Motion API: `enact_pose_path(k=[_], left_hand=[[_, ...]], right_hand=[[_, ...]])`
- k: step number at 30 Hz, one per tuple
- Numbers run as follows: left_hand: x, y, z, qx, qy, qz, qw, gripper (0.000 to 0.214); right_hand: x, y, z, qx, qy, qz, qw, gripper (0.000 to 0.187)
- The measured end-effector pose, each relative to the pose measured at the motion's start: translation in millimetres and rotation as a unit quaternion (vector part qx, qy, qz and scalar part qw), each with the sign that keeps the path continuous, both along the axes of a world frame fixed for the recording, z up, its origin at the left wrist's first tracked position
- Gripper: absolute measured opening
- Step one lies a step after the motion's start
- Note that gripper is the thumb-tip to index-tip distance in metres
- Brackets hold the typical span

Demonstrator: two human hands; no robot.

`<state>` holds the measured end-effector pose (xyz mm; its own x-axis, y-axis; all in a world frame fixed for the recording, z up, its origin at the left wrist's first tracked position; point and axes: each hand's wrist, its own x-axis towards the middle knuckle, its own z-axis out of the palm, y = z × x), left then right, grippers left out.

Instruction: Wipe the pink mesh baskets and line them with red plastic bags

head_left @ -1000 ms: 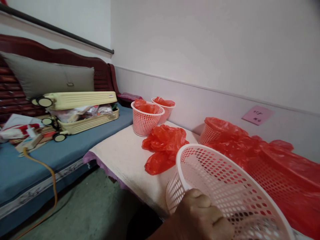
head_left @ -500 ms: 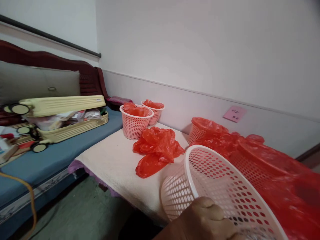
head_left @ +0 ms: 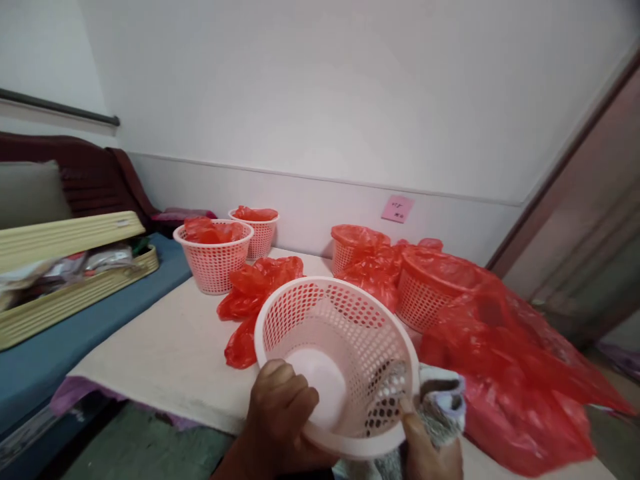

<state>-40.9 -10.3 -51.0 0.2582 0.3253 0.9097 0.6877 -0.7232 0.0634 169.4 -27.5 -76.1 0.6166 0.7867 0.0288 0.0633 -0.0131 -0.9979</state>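
Over the tabletop (head_left: 165,360), the tilted perforated basket (head_left: 333,373), presumably light and semi-rigid, is best held by its rim, where the left hand (head_left: 280,405) is curled closed and the right hand (head_left: 431,450) clasps the right side with a grey cloth (head_left: 443,403).

The near basket (head_left: 320,380) is smooth plastic, faintly glossy. Right of it, a red bag (head_left: 505,363) is thin, crinkled, shiny film; at the basket's right side, a cloth (head_left: 443,403) looks fuzzy and matt. Left of it, the table cover (head_left: 175,360) is matt fabric.
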Motion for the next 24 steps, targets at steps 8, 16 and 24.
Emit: enact_pose_path(k=[8, 16, 24], left_hand=[[-3, 8, 2.5, 0.009, 0.027, -0.005, 1.000, 0.036], [-21, -7, -2.5, 0.019, 0.049, 0.000, 0.999, 0.019], [-41, -8, -5.6, 0.001, 0.097, 0.039, 0.995, 0.022]], right_hand=[[-10, 7, 4.5, 0.072, 0.027, 0.011, 0.997, 0.071], [-29, 15, 4.8, 0.101, 0.058, 0.013, 0.993, 0.069], [-33, 8, 9.2, 0.130, 0.135, 0.067, 0.980, 0.074]])
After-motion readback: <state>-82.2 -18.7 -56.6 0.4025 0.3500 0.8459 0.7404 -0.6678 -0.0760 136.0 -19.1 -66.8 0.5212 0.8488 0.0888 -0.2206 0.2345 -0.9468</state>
